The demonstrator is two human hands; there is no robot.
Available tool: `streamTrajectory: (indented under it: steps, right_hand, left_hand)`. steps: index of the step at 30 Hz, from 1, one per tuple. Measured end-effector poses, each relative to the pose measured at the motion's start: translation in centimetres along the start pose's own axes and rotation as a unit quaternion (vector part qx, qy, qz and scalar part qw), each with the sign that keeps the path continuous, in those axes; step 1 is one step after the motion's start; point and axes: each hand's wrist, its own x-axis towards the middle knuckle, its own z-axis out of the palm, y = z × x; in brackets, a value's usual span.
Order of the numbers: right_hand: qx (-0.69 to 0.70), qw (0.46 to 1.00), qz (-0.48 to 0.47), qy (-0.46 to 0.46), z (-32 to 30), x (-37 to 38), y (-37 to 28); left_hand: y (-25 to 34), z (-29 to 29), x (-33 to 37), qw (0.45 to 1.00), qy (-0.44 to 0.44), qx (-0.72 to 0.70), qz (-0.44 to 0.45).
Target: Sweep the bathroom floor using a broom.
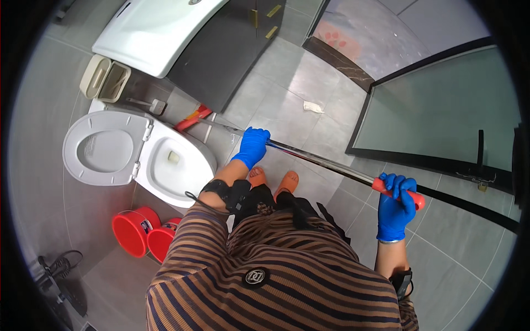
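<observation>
A long metal pole (326, 163) with a red grip slants across the view in front of me. My left hand (254, 148), in a blue glove, is closed round its lower part. On the right, my right hand (396, 207), gloved the same way, wraps the red grip (414, 199) at the upper end. The pole's red and orange head (193, 117) is low between the toilet (175, 163) and the dark cabinet (215, 52); whether it is a broom or a mop I cannot tell. The toilet's lid and seat (102, 148) are raised.
Two red buckets (132, 231) stand left of me beside the toilet. A beige bin (105, 78) and a white brush (157, 106) are behind it. A crumpled white scrap (313, 106) lies on the tiled floor. A black-framed glass door (430, 110) is at the right, a white sink (149, 33) far left.
</observation>
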Motion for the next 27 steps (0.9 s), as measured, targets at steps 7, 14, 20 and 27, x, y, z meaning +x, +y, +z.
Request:
streamTrajectory:
  steps: [7,14,20,27]
  right_hand:
    - [0.149,0.933,0.096,0.313,-4.9,-4.8,2.0]
    - [-0.044,0.985,-0.05,0.159,-4.8,-4.1,-9.4]
    - [-0.029,0.979,-0.142,0.142,-6.6,-4.5,-18.7]
    - [0.08,0.988,-0.08,0.101,-7.8,-2.1,-12.1]
  left_hand:
    - [-0.3,1.9,0.5,0.976,-0.204,0.052,0.05]
    - [10.7,4.6,-0.7,0.965,-0.092,-0.21,0.125]
    - [18.8,-1.3,0.1,0.954,-0.092,-0.245,0.148]
    - [12.2,-4.3,-0.8,0.983,-0.077,-0.144,0.089]
